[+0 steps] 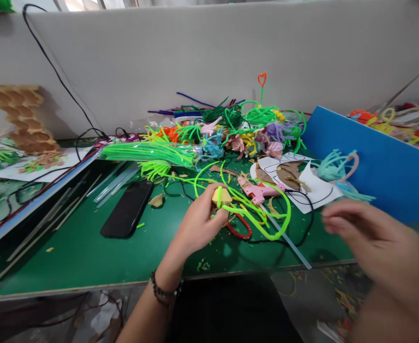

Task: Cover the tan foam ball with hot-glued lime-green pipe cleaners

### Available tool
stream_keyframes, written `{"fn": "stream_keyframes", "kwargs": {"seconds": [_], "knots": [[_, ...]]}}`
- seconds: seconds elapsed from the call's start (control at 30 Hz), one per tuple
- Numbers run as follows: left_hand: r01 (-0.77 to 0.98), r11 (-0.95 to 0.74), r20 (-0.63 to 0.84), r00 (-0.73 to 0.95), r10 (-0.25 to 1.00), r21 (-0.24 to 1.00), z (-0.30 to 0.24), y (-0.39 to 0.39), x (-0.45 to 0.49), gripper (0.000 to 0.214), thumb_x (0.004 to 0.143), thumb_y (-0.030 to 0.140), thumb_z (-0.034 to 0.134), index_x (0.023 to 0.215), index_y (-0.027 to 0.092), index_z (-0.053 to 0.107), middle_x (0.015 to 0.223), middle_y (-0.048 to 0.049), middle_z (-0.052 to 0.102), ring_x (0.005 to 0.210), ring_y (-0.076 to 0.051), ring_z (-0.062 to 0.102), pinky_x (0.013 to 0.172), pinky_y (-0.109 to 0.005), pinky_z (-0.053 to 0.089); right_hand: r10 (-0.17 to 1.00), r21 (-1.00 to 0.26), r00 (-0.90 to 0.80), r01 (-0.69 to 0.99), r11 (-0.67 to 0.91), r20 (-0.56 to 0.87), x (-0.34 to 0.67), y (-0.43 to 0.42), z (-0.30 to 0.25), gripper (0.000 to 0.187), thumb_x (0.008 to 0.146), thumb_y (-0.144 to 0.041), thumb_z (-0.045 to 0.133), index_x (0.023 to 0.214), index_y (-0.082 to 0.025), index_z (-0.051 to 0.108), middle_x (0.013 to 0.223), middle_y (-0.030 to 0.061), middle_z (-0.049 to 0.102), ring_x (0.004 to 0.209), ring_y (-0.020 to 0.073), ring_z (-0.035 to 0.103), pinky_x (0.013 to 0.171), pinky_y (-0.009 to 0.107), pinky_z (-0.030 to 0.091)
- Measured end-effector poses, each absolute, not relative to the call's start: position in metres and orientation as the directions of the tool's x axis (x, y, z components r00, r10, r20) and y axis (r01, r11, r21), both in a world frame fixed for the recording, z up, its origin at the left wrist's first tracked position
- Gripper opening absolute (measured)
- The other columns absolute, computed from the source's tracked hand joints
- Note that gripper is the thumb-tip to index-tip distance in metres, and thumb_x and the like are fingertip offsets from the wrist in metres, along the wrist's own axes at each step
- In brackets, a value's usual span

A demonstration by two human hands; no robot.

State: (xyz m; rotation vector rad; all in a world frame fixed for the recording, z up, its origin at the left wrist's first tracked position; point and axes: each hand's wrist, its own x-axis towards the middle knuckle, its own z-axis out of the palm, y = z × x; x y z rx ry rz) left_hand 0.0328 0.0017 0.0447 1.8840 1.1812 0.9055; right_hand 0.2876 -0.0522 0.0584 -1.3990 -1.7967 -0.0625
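My left hand (pixel 200 221) is closed around a small tan cardboard piece (pixel 222 195) with a neon green pipe cleaner (pixel 266 228) looped round it and trailing to the right over the green table (pixel 88 247). My right hand (pixel 370 243) hovers at the right, blurred by motion, fingers pointing left and holding nothing that I can make out. A pink glue gun (pixel 261 190) lies just beyond the left hand, with a clear glue stick (pixel 288 240) running toward the table's front edge. Red-handled scissors (pixel 240 231) lie under the green loops.
A black phone (pixel 128 208) lies left of my left hand. A bag of green pipe cleaners (pixel 148 152) and a heap of coloured pipe-cleaner shapes (pixel 245 128) fill the back. White paper with brown cut-outs (pixel 295 176) lies right. A blue board (pixel 377 162) leans at the right.
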Motion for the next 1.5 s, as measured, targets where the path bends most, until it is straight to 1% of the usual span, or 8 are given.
{"fn": "stream_keyframes", "kwargs": {"seconds": [0.13, 0.23, 0.33, 0.47, 0.73, 1.0, 1.27, 1.5], "knots": [[0.535, -0.332, 0.189, 0.304, 0.934, 0.777, 0.044, 0.0, 0.036, 0.04, 0.075, 0.02, 0.039, 0.114, 0.016, 0.042, 0.074, 0.0011, 0.049, 0.061, -0.014, 0.044, 0.058, -0.026, 0.034, 0.694, -0.321, -0.301, 0.72, 0.615, 0.654, 0.22, -0.03, 0.06, 0.026, 0.083, -0.039, 0.053, 0.102, -0.02, 0.051, 0.1, 0.0091, 0.062, 0.098, 0.0215, 0.057, 0.083, 0.035, 0.047], [0.57, -0.332, 0.184, 0.303, 0.935, 0.751, 0.045, -0.001, 0.037, 0.043, 0.076, 0.021, 0.04, 0.119, 0.014, 0.039, 0.073, 0.0005, 0.051, 0.062, -0.015, 0.047, 0.059, -0.027, 0.035, 0.686, -0.297, -0.442, 0.668, 0.682, 0.578, 0.195, -0.021, 0.058, 0.02, 0.088, -0.025, 0.048, 0.107, -0.02, 0.049, 0.099, 0.0067, 0.063, 0.093, 0.0179, 0.059, 0.077, 0.03, 0.048], [0.541, -0.34, 0.165, 0.345, 0.924, 0.77, 0.044, -0.003, 0.035, 0.047, 0.077, 0.02, 0.041, 0.124, 0.017, 0.036, 0.076, 0.0001, 0.055, 0.067, -0.017, 0.052, 0.063, -0.027, 0.037, 0.675, -0.282, -0.47, 0.66, 0.696, 0.568, 0.189, -0.019, 0.057, 0.014, 0.09, -0.018, 0.042, 0.099, -0.019, 0.052, 0.088, 0.0041, 0.063, 0.08, 0.0148, 0.061, 0.067, 0.025, 0.047], [0.525, -0.328, 0.137, 0.369, 0.919, 0.785, 0.043, -0.003, 0.033, 0.046, 0.077, 0.02, 0.044, 0.123, 0.023, 0.039, 0.084, -0.0005, 0.06, 0.076, -0.018, 0.055, 0.069, -0.028, 0.039, 0.65, -0.224, -0.46, 0.685, 0.693, 0.605, 0.188, -0.015, 0.056, 0.015, 0.09, -0.017, 0.042, 0.086, -0.017, 0.056, 0.074, 0.0028, 0.061, 0.068, 0.0138, 0.059, 0.059, 0.024, 0.044], [0.686, -0.287, -0.021, 0.403, 0.915, 0.668, 0.042, 0.004, 0.032, 0.039, 0.08, 0.023, 0.038, 0.118, 0.017, 0.042, 0.085, -0.0061, 0.063, 0.071, -0.022, 0.057, 0.066, -0.034, 0.042, 0.639, -0.165, -0.514, 0.691, 0.703, 0.572, 0.192, 0.0, 0.043, 0.021, 0.09, -0.018, 0.041, 0.084, -0.013, 0.06, 0.072, 0.0055, 0.063, 0.065, 0.0144, 0.06, 0.06, 0.026, 0.046], [0.737, -0.352, -0.029, 0.449, 0.893, 0.577, 0.045, 0.002, 0.035, 0.038, 0.079, 0.021, 0.038, 0.117, 0.018, 0.043, 0.098, -0.0089, 0.066, 0.083, -0.026, 0.061, 0.073, -0.039, 0.045, 0.425, 0.058, -0.611, 0.612, 0.789, 0.668, 0.202, -0.001, 0.045, 0.021, 0.088, -0.011, 0.043, 0.081, -0.011, 0.063, 0.072, 0.0068, 0.068, 0.066, 0.0157, 0.063, 0.059, 0.026, 0.048], [0.742, -0.424, 0.034, 0.478, 0.878, 0.519, 0.042, -0.005, 0.036, 0.039, 0.082, 0.022, 0.039, 0.12, 0.015, 0.044, 0.115, -0.0121, 0.062, 0.099, -0.03, 0.06, 0.083, -0.047, 0.045, 0.478, 0.015, -0.594, 0.637, 0.771, 0.647, 0.201, -0.001, 0.044, 0.02, 0.086, -0.012, 0.047, 0.073, -0.013, 0.062, 0.065, 0.0048, 0.065, 0.057, 0.0138, 0.059, 0.053, 0.025, 0.044], [0.677, -0.4, 0.061, 0.466, 0.883, 0.618, 0.038, -0.006, 0.034, 0.043, 0.085, 0.029, 0.041, 0.125, 0.013, 0.039, 0.114, -0.0137, 0.062, 0.099, -0.027, 0.059, 0.084, -0.044, 0.045, 0.551, -0.108, -0.539, 0.645, 0.756, 0.637, 0.201, 0.0, 0.041, 0.018, 0.088, -0.018, 0.046, 0.078, -0.014, 0.06, 0.066, 0.0028, 0.063, 0.06, 0.0125, 0.059, 0.055, 0.023, 0.044]]}}
